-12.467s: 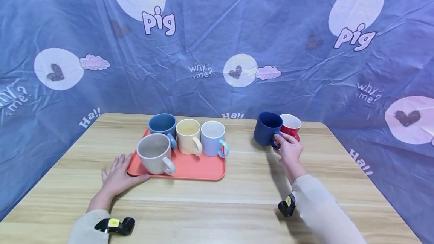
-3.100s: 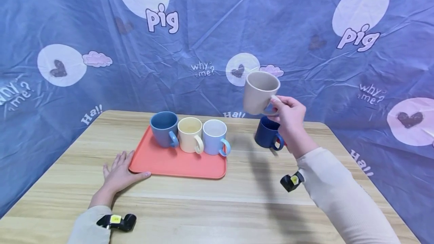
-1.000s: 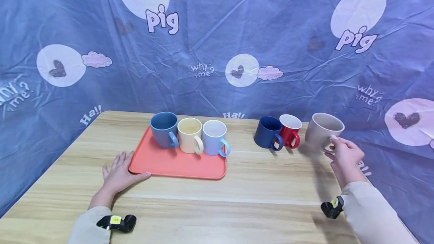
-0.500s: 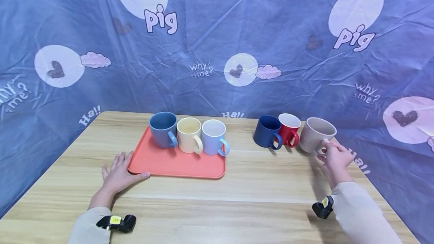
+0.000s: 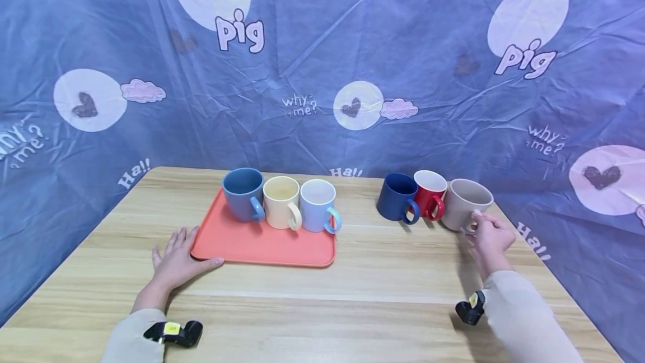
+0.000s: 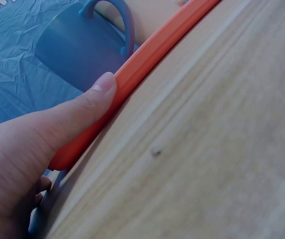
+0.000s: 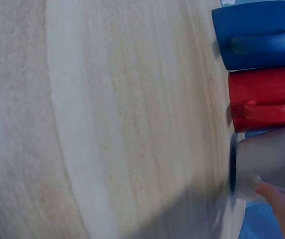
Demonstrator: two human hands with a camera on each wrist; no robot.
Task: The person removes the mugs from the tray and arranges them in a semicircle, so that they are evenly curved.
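Observation:
At the right of the table my right hand [image 5: 490, 235] pinches the handle of a grey mug [image 5: 461, 206]. This mug is upright, right beside a red mug [image 5: 427, 198] with a white inside, and a dark blue mug [image 5: 395, 199] is on the red one's other side. In the right wrist view the grey mug [image 7: 269, 159] shows with my thumb at its handle. My left hand [image 5: 176, 259] lies with spread fingers at the near left corner of an orange-red tray [image 5: 282, 248]; in the left wrist view the thumb [image 6: 90, 99] rests along the tray's rim.
On the tray's far side stand a teal-blue mug [image 5: 242, 198], a cream mug [image 5: 279, 206] and a light blue mug [image 5: 316, 209] in a row, handles toward the near right. A blue printed cloth [image 5: 302, 43] hangs behind the wooden table [image 5: 322, 318].
The grey mug, once on the tray, was carried over to the right; in the last second it came down and left, against the red mug. Earlier, the dark blue mug was set down beside the red one.

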